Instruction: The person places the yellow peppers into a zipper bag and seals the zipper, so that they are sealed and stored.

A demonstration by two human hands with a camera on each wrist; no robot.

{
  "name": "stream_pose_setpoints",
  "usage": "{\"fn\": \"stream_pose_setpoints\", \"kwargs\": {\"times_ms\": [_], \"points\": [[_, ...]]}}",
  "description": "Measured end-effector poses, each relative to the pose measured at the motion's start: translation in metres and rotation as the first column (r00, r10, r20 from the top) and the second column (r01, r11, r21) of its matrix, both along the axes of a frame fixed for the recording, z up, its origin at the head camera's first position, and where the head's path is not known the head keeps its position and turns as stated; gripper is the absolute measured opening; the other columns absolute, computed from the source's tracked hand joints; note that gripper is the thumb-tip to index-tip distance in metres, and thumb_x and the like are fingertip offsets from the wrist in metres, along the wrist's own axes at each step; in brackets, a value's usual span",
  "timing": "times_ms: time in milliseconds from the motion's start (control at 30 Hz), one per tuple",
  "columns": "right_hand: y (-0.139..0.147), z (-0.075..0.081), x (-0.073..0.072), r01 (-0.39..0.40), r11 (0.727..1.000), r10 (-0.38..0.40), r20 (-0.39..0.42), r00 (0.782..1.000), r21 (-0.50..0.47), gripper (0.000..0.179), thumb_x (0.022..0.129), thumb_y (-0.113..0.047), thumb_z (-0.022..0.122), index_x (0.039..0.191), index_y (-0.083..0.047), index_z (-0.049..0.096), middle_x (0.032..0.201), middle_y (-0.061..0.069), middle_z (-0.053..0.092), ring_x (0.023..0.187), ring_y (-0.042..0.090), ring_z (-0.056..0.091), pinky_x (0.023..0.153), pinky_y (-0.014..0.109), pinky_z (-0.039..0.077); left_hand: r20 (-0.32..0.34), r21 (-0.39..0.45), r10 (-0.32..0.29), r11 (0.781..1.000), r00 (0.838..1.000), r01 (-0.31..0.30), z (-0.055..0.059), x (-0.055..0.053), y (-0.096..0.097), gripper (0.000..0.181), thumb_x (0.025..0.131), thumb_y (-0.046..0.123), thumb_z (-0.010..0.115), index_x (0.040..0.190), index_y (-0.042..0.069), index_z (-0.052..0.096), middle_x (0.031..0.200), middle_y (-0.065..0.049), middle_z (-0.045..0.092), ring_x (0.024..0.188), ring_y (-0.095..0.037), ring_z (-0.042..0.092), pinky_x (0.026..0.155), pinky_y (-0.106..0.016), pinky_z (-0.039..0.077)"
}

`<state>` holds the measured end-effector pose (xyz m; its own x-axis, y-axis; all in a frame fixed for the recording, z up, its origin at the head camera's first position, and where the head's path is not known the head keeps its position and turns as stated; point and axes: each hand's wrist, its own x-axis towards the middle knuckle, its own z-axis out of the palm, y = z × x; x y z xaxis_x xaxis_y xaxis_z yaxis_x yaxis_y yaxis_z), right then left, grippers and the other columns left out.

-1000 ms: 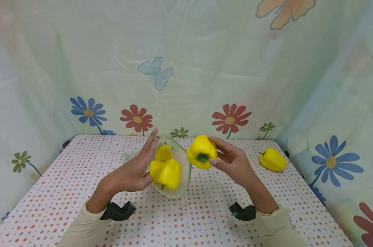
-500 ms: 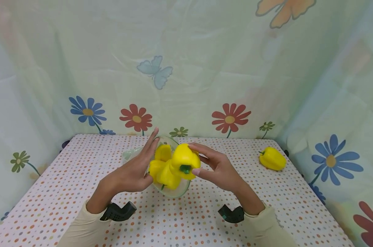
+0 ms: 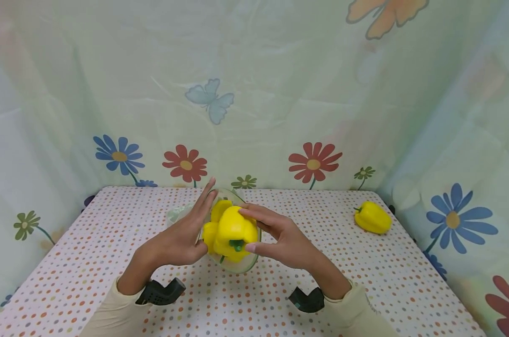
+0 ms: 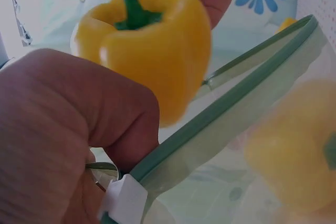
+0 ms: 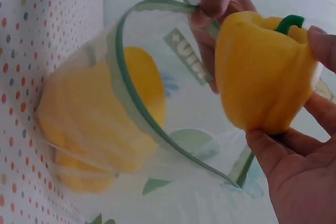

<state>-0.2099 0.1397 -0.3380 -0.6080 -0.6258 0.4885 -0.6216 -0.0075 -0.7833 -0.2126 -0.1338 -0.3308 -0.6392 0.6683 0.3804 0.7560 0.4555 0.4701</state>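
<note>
A yellow bell pepper point(image 3: 234, 225) with a green stem is held between the thumb and fingers of my right hand point(image 3: 285, 239), over the mouth of a clear zip bag. The bag has a green-edged rim point(image 5: 127, 85), which gapes wide in the right wrist view. My left hand point(image 3: 176, 239) grips the rim at the bag's left side, thumb curled over it, near a white slider point(image 4: 126, 200). Several yellow peppers point(image 5: 100, 111) lie inside the bag, seen through its film. In the head view the held pepper partly covers them.
Another yellow bell pepper point(image 3: 372, 217) lies at the table's far right. A dotted cloth covers the table point(image 3: 237, 309). Behind it hangs a curtain point(image 3: 258, 117) printed with flowers and butterflies, which also encloses both sides.
My right hand has carried the pepper leftward and slightly down, from beside the bag to over its mouth. The left hand stays in place at the bag's rim.
</note>
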Motion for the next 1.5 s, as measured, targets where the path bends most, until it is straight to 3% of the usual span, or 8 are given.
{"fn": "stream_pose_setpoints", "kwargs": {"times_ms": [200, 533, 733, 1000, 1267, 1400, 1500], "points": [[-0.010, -0.006, -0.003, -0.017, 0.999, 0.017, 0.014, 1.000, 0.028, 0.060, 0.090, 0.002, 0.064, 0.145, -0.003, 0.044, 0.152, 0.016, 0.035, 0.140, 0.026, 0.031, 0.108, 0.036, 0.031, 0.004, 0.012, -0.011, 1.000, 1.000, 0.011, -0.001, 0.000, 0.001, 0.105, 0.073, -0.008, 0.056, 0.155, 0.005, -0.009, 0.161, -0.004, -0.019, 0.147, -0.026, 0.007, 0.109, -0.048, 0.028], [-0.024, -0.017, -0.013, -0.019, 0.999, 0.018, 0.017, 1.000, 0.050, 0.061, 0.094, 0.001, 0.058, 0.150, -0.004, 0.035, 0.154, 0.008, 0.030, 0.138, 0.024, 0.033, 0.109, 0.038, 0.031, 0.031, 0.023, -0.021, 1.000, 0.999, 0.020, 0.001, 0.001, 0.004, 0.106, 0.072, -0.010, 0.056, 0.155, 0.007, -0.007, 0.160, 0.001, -0.020, 0.147, -0.025, 0.011, 0.110, -0.043, 0.029], [-0.032, -0.020, -0.017, 0.056, 0.997, -0.056, 0.008, 0.998, 0.048, 0.061, 0.095, -0.002, 0.058, 0.149, 0.001, 0.033, 0.151, 0.012, 0.033, 0.137, 0.024, 0.035, 0.109, 0.043, 0.029, 0.019, 0.024, -0.020, 1.000, 1.000, 0.019, 0.001, 0.002, 0.004, 0.107, 0.070, -0.014, 0.054, 0.154, 0.004, -0.010, 0.160, -0.007, -0.020, 0.146, -0.031, 0.013, 0.107, -0.041, 0.033], [-0.042, -0.017, -0.016, 0.186, 0.982, -0.188, 0.048, 0.981, 0.041, 0.061, 0.096, -0.011, 0.060, 0.148, 0.005, 0.033, 0.150, 0.015, 0.035, 0.136, 0.024, 0.039, 0.108, 0.037, 0.032, 0.006, 0.031, -0.036, 0.999, 0.999, 0.036, 0.002, 0.003, 0.003, 0.107, 0.071, -0.014, 0.054, 0.154, 0.006, -0.010, 0.160, -0.007, -0.020, 0.143, -0.029, 0.021, 0.104, -0.037, 0.039], [-0.045, -0.015, -0.013, 0.232, 0.970, -0.235, 0.045, 0.971, 0.068, 0.063, 0.092, -0.016, 0.066, 0.146, 0.003, 0.038, 0.152, 0.011, 0.036, 0.140, 0.023, 0.032, 0.109, 0.042, 0.029, -0.015, 0.017, 0.023, 1.000, 1.000, -0.023, 0.002, 0.004, 0.001, 0.102, 0.071, -0.015, 0.054, 0.154, -0.001, -0.005, 0.160, -0.006, -0.021, 0.144, -0.032, 0.020, 0.102, -0.040, 0.041], [-0.046, -0.014, -0.013, 0.230, 0.969, -0.233, 0.022, 0.972, 0.093, 0.064, 0.089, -0.016, 0.070, 0.144, 0.001, 0.043, 0.149, 0.011, 0.041, 0.138, 0.022, 0.035, 0.108, 0.041, 0.032, -0.020, 0.028, 0.054, 0.998, 0.998, -0.053, 0.004, 0.005, 0.001, 0.103, 0.072, -0.016, 0.055, 0.154, -0.001, -0.005, 0.160, -0.004, -0.020, 0.141, -0.034, 0.026, 0.100, -0.039, 0.042], [-0.048, -0.013, -0.014, 0.272, 0.958, -0.272, -0.006, 0.962, 0.097, 0.059, 0.090, -0.018, 0.069, 0.141, 0.001, 0.047, 0.144, 0.011, 0.047, 0.134, 0.021, 0.041, 0.105, 0.042, 0.036, -0.026, 0.023, 0.058, 0.998, 0.998, -0.057, 0.004, 0.005, 0.001, 0.102, 0.072, -0.017, 0.055, 0.153, -0.001, -0.004, 0.160, -0.005, -0.020, 0.141, -0.033, 0.027, 0.101, -0.038, 0.042]]}}
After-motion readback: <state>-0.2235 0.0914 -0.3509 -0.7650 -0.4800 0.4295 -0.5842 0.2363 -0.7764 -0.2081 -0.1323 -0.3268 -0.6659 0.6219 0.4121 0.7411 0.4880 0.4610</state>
